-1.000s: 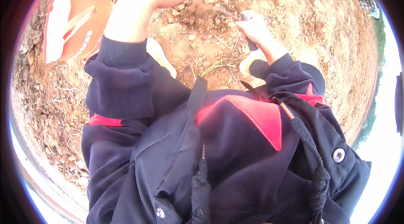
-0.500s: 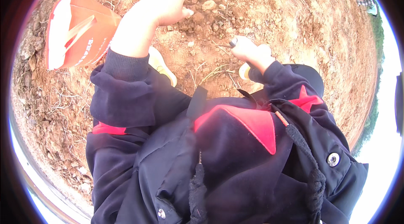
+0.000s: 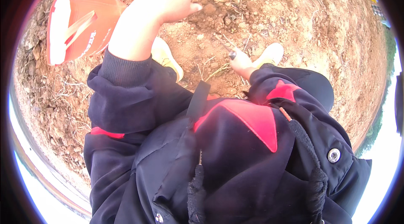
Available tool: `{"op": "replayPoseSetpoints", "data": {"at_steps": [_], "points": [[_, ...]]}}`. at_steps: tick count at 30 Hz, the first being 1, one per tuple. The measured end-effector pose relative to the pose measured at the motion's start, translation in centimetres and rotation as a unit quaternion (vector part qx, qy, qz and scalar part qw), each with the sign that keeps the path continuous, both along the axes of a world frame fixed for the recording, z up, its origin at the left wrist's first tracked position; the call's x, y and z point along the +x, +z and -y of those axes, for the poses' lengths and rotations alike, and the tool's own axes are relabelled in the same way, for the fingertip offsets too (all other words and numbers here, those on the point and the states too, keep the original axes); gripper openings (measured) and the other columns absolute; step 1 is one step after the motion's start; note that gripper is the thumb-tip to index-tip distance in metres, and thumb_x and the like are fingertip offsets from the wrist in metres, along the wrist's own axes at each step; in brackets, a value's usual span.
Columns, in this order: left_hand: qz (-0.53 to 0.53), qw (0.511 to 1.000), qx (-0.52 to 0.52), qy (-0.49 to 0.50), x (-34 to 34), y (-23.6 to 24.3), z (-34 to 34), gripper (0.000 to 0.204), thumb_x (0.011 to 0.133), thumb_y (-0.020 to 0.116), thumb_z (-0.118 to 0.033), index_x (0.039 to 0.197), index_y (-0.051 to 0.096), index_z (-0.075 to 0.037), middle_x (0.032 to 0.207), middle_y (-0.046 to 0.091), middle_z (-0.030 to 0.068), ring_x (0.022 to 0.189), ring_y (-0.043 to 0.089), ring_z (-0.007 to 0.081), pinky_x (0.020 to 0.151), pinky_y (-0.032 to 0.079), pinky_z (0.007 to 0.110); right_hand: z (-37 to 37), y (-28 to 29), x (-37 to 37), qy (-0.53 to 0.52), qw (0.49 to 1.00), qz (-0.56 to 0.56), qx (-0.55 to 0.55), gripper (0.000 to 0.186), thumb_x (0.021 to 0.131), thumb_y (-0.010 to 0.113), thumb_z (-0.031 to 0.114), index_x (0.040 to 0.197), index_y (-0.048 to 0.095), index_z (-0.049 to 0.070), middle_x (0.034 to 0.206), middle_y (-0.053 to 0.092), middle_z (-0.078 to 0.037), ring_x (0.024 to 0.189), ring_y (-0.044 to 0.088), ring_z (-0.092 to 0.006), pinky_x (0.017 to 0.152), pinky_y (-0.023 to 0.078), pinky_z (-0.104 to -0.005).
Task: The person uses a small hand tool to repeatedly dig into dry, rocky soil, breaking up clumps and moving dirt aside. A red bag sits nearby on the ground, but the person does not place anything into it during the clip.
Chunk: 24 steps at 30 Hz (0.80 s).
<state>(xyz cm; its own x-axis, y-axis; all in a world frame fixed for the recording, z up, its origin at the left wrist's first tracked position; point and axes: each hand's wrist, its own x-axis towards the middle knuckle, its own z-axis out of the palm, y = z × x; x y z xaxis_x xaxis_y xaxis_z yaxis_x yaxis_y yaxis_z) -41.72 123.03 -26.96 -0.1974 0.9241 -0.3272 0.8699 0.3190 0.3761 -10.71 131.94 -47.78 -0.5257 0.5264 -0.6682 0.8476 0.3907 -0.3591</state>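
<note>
My left hand [image 3: 179,1] reaches over the loose brown soil [image 3: 227,15], its thumb and fingertips apart and nothing seen between them. Clods lie just beyond the fingers. In my right hand [image 3: 241,63], closed fingers grip a hand tool by its dark handle [image 3: 232,55]. A thin shaft points from it toward the ground between my feet; the tool's working end is hard to make out against the dirt.
An orange-red bag [image 3: 94,26] with a strap and white lettering stands left of my left forearm. My pale shoes [image 3: 165,57] rest on the ground, one on each side. Dry stalks [image 3: 219,70] and roots litter the soil. Someone in checked clothing [image 3: 378,11] is far off at right.
My right hand with the tool has come left and nearer my body, uncovering my right shoe. My left hand has shifted slightly right and still looks open.
</note>
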Motion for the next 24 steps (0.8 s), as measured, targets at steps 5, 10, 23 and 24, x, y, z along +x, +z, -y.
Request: {"op": "replayPoseSetpoints", "data": {"at_steps": [5,10,23,24], "points": [[-0.015,0.999,0.048,-0.003,0.4,0.4,-0.2,0.05,0.09,0.062,-0.029,0.134,0.05,-0.007,0.118,0.063,0.0198,0.11,0.061,0.0352,0.094,0.048,0.042,-0.5,-3.4,2.9,0.074,0.991,0.013,-0.108,0.033,0.081,0.07,0.016,0.107,0.051,0.008,0.095,0.066,-0.016,0.095,0.065,-0.0338,0.085,0.049,-0.0419],[0.048,0.997,-0.055,0.009,0.7,3.4,-1.1,0.045,0.089,0.062,-0.033,0.123,0.057,-0.003,0.11,0.065,0.0229,0.105,0.061,0.0382,0.089,0.049,0.045,-0.8,-2.1,1.3,0.042,0.994,-0.068,-0.079,0.035,0.083,0.071,0.019,0.11,0.055,0.006,0.092,0.064,-0.012,0.088,0.064,-0.0246,0.08,0.05,-0.0359],[0.018,1.0,-0.006,0.005,0.3,4.7,0.8,0.05,0.089,0.062,-0.035,0.127,0.055,-0.003,0.118,0.063,0.0225,0.112,0.058,0.0373,0.094,0.047,0.044,-6.1,8.2,-4.3,-0.36,0.872,-0.273,-0.188,0.024,0.089,0.061,0.006,0.112,0.054,0.001,0.07,0.053,-0.001,0.051,0.046,-0.0089,0.044,0.038,-0.0242],[0.009,1.0,-0.019,0.012,0.3,4.8,0.8,0.05,0.089,0.062,-0.035,0.128,0.055,-0.003,0.118,0.063,0.0223,0.112,0.059,0.0372,0.094,0.047,0.043,-6.1,8.5,-4.0,-0.352,0.879,-0.279,-0.158,0.025,0.089,0.061,0.005,0.113,0.054,0.0,0.07,0.052,-0.001,0.051,0.046,-0.0087,0.045,0.038,-0.0239]]}}
